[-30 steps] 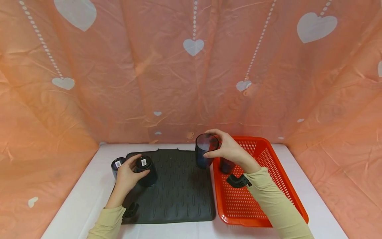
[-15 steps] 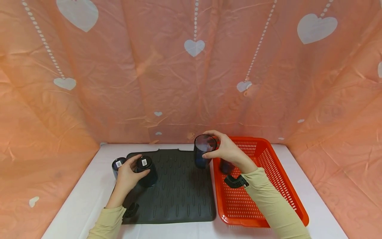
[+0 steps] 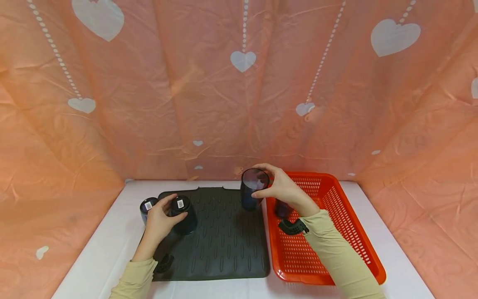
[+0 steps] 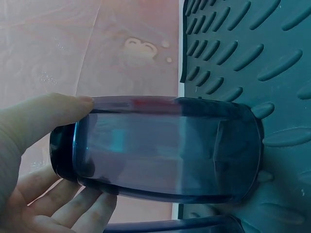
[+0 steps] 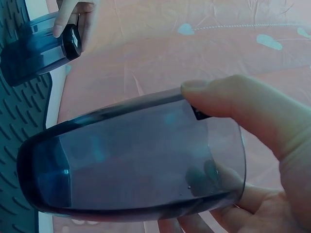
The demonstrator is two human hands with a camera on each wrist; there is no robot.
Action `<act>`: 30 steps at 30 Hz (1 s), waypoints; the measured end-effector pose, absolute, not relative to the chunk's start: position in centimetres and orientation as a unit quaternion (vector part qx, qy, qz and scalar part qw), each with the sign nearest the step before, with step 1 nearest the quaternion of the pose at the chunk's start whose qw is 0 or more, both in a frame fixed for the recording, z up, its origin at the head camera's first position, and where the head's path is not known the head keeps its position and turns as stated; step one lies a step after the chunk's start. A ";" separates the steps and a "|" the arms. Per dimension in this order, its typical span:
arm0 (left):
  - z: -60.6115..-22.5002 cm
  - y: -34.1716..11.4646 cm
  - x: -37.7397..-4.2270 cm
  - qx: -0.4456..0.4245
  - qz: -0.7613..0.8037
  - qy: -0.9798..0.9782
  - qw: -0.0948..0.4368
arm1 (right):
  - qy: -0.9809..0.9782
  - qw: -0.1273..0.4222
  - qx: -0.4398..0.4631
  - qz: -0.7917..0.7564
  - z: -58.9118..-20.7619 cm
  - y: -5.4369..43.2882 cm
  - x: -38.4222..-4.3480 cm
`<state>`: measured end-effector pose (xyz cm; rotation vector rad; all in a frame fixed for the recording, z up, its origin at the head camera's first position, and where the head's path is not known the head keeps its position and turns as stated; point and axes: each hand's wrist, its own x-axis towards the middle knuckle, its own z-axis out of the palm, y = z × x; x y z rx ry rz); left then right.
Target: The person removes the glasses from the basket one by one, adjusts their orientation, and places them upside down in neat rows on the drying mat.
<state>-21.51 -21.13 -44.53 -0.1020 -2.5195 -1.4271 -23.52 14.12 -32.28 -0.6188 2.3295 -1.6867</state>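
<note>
My left hand (image 3: 161, 218) grips a dark blue drinking glass (image 3: 184, 220) round its base end. That glass stands upside down on the black ribbed mat (image 3: 220, 249), a white label on its upturned base. Close to its left is a second upturned glass (image 3: 147, 205), partly hidden by the hand. My right hand (image 3: 281, 187) holds another blue glass (image 3: 249, 195) near its rim, mouth up, above the mat's right side. In the right wrist view the thumb and fingers lie on either side of this clear blue glass (image 5: 126, 160).
A red perforated basket (image 3: 306, 276) stands right of the mat, with one more dark glass (image 3: 282, 209) in it under my right wrist. A white tabletop (image 3: 93, 253) lies beneath. An orange curtain (image 3: 209, 104) with hearts closes off the back and sides.
My right hand has shifted slightly to the left with its glass, away from the basket. The left hand and its glass have stayed in place.
</note>
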 end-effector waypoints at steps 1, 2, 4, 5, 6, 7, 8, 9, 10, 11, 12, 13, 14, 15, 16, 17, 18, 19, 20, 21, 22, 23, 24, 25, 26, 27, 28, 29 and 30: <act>-44.5 -21.1 -21.5 -0.035 -0.489 -0.863 0.123 | 0.787 0.100 -0.209 -0.571 -32.6 14.2 -23.8; -44.6 -21.1 -21.5 -0.036 -0.488 -0.863 0.124 | 0.786 0.101 -0.209 -0.573 -32.9 14.2 -24.0; -44.6 -21.2 -21.5 -0.037 -0.486 -0.864 0.128 | 0.782 0.104 -0.207 -0.579 -33.5 14.4 -24.6; -44.7 -21.2 -21.5 -0.038 -0.484 -0.865 0.130 | 0.780 0.105 -0.206 -0.582 -33.8 14.5 -24.8; -44.7 -21.2 -21.6 -0.038 -0.482 -0.866 0.132 | 0.778 0.106 -0.205 -0.584 -34.1 14.6 -25.1; -44.7 -21.2 -21.6 -0.039 -0.480 -0.866 0.134 | 0.777 0.106 -0.205 -0.586 -34.3 14.6 -25.2; -44.7 -21.2 -21.6 -0.040 -0.477 -0.868 0.135 | 0.776 0.106 -0.204 -0.588 -34.4 14.6 -25.3; -44.7 -21.2 -21.6 -0.041 -0.474 -0.869 0.136 | 0.776 0.104 -0.205 -0.588 -34.5 14.7 -25.3; -44.7 -21.2 -21.6 -0.041 -0.472 -0.870 0.137 | 0.776 0.102 -0.206 -0.587 -34.6 14.7 -25.4; -44.7 -21.2 -21.6 -0.042 -0.468 -0.872 0.139 | 0.776 0.100 -0.207 -0.587 -34.6 14.7 -25.4; -44.6 -21.2 -21.6 -0.042 -0.465 -0.873 0.140 | 0.775 0.099 -0.210 -0.588 -34.7 14.7 -25.4; -44.6 -21.1 -21.5 -0.043 -0.463 -0.874 0.142 | 0.775 0.098 -0.212 -0.588 -34.7 14.7 -25.4; -44.5 -21.1 -21.5 -0.043 -0.460 -0.875 0.143 | 0.774 0.097 -0.214 -0.588 -34.7 14.7 -25.4; -44.4 -21.1 -21.5 -0.044 -0.458 -0.876 0.144 | 0.773 0.096 -0.216 -0.588 -34.8 14.7 -25.4; -44.4 -21.0 -21.5 -0.044 -0.458 -0.876 0.145 | 0.774 0.095 -0.217 -0.588 -34.8 14.6 -25.4; -44.3 -21.0 -21.5 -0.044 -0.457 -0.876 0.147 | 0.774 0.093 -0.218 -0.587 -34.8 14.6 -25.4; -44.2 -21.0 -21.4 -0.044 -0.458 -0.876 0.148 | 0.776 0.091 -0.218 -0.585 -34.8 14.6 -25.4; -44.1 -21.0 -21.4 -0.045 -0.458 -0.875 0.148 | 0.777 0.090 -0.217 -0.584 -34.8 14.6 -25.4; -44.1 -20.9 -21.4 -0.046 -0.458 -0.875 0.149 | 0.778 0.089 -0.217 -0.582 -34.8 14.6 -25.4; -44.0 -20.9 -21.4 -0.046 -0.457 -0.875 0.151 | 0.780 0.088 -0.217 -0.581 -34.8 14.5 -25.4; -44.0 -20.9 -21.3 -0.047 -0.457 -0.875 0.152 | 0.781 0.087 -0.216 -0.580 -34.8 14.5 -25.4; -44.0 -20.9 -21.3 -0.048 -0.456 -0.875 0.154 | 0.781 0.087 -0.215 -0.579 -34.8 14.5 -25.5; -43.9 -20.9 -21.3 -0.049 -0.456 -0.875 0.157 | 0.782 0.087 -0.215 -0.579 -34.8 14.5 -25.5; -43.9 -20.9 -21.3 -0.052 -0.456 -0.874 0.161 | 0.782 0.088 -0.216 -0.579 -34.8 14.4 -25.5; -43.8 -20.9 -21.3 -0.054 -0.456 -0.873 0.165 | 0.781 0.088 -0.216 -0.579 -34.8 14.4 -25.5; -43.7 -20.8 -21.3 -0.056 -0.455 -0.872 0.170 | 0.781 0.088 -0.216 -0.579 -34.8 14.4 -25.5; -43.6 -20.8 -21.3 -0.059 -0.455 -0.871 0.174 | 0.781 0.088 -0.215 -0.579 -34.8 14.4 -25.6; -43.5 -20.8 -21.3 -0.062 -0.455 -0.871 0.177 | 0.781 0.089 -0.215 -0.580 -34.8 14.4 -25.6; -43.5 -20.8 -21.3 -0.064 -0.454 -0.870 0.181 | 0.781 0.089 -0.216 -0.579 -34.8 14.4 -25.6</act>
